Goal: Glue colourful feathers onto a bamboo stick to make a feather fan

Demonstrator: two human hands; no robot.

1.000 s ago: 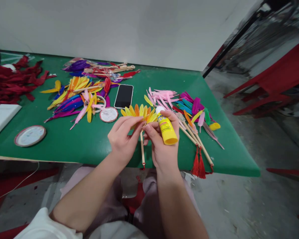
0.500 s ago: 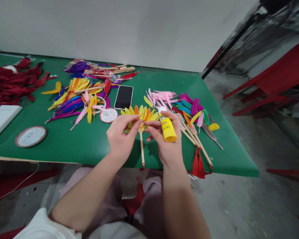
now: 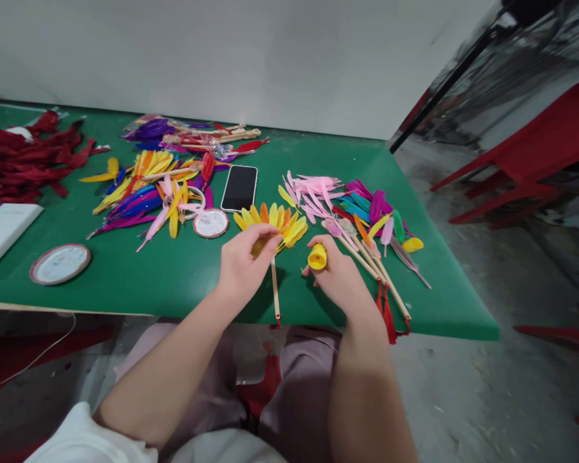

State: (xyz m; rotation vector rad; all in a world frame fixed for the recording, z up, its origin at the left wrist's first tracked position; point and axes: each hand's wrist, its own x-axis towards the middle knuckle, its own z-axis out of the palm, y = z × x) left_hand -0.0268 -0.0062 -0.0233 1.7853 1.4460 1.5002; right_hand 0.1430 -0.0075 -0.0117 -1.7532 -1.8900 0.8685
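Observation:
A fan of yellow and orange feathers [image 3: 293,230] on a thin wooden handle [image 3: 275,292] lies near the table's front edge, its handle pointing toward me. My left hand [image 3: 246,263] is closed in a pinch at the base of the feathers, covering the fan's centre. To the right of the fan, my right hand [image 3: 340,276] wraps around a yellow glue bottle [image 3: 317,257]. The bottle's round bottom end faces me, and its white tip is hidden.
On the green table [image 3: 174,276] lie a phone [image 3: 240,188], a round white lid [image 3: 211,223], another lid [image 3: 60,263], pink feathers [image 3: 313,190], fans with wooden handles [image 3: 388,289], mixed feathers [image 3: 139,199] and dark red cloth [image 3: 24,161]. A red chair [image 3: 550,148] stands right.
My right hand has moved away from the fan's centre to the right and tipped the glue bottle, so its bottom now faces me. My left hand has shifted slightly right, still at the fan.

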